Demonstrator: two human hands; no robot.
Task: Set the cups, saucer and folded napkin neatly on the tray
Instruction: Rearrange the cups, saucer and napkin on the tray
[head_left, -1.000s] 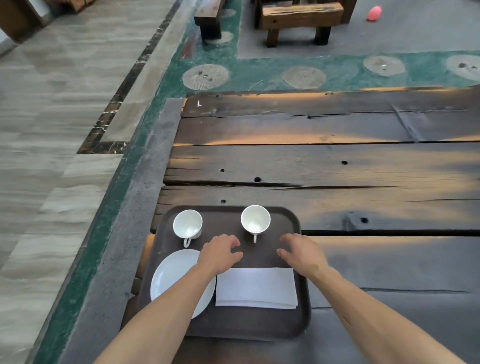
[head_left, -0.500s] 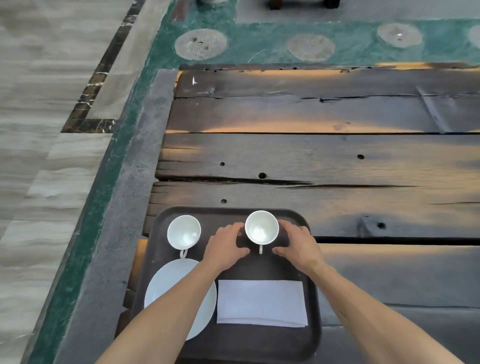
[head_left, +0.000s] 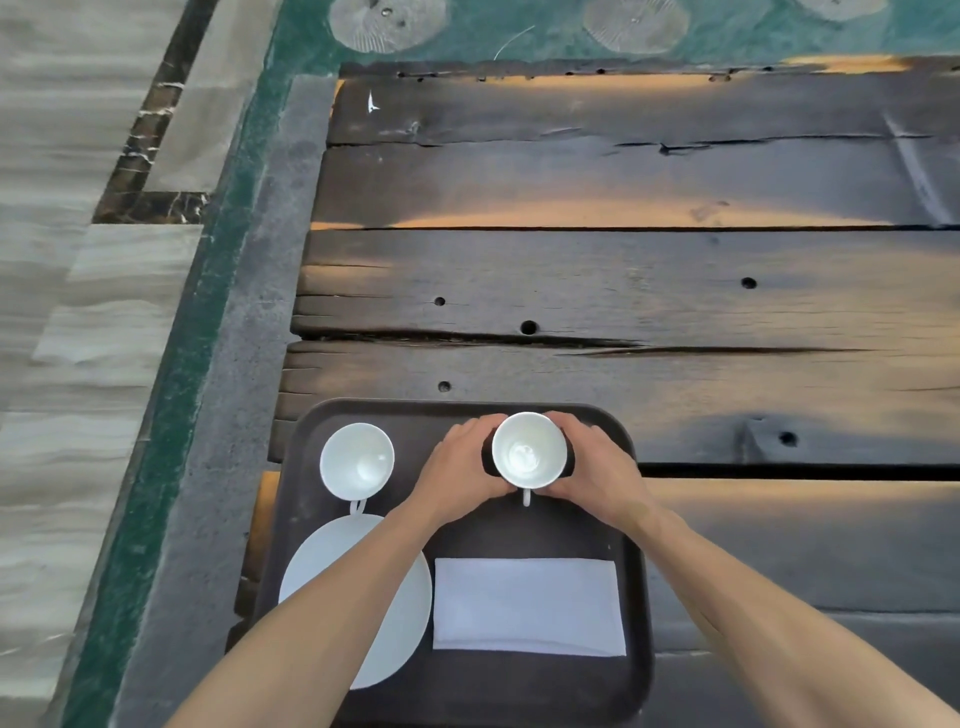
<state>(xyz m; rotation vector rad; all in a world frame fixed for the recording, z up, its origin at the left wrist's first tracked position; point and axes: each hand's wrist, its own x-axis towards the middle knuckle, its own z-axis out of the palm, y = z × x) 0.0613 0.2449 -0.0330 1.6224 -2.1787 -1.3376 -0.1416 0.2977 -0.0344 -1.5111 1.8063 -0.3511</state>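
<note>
A dark brown tray (head_left: 467, 691) lies at the near left of the wooden table. Two white cups stand upright along its far side. My left hand (head_left: 457, 473) and my right hand (head_left: 597, 470) curl round the right cup (head_left: 529, 451) from either side, its handle pointing toward me. The left cup (head_left: 357, 460) stands alone, its handle touching the white saucer (head_left: 322, 566) below it. My left forearm covers part of the saucer. A folded white napkin (head_left: 527, 605) lies flat at the tray's near right.
The dark plank table (head_left: 623, 291) stretches far and right of the tray, with cracks and small holes. Its left edge runs beside a grey stone strip (head_left: 228, 395), with green and marble floor beyond. The tray's near edge is cut off by the frame.
Both hands moved forward from the napkin's far edge and closed round the right cup. The camera tilted down and nearer. The left cup, saucer and napkin stayed put.
</note>
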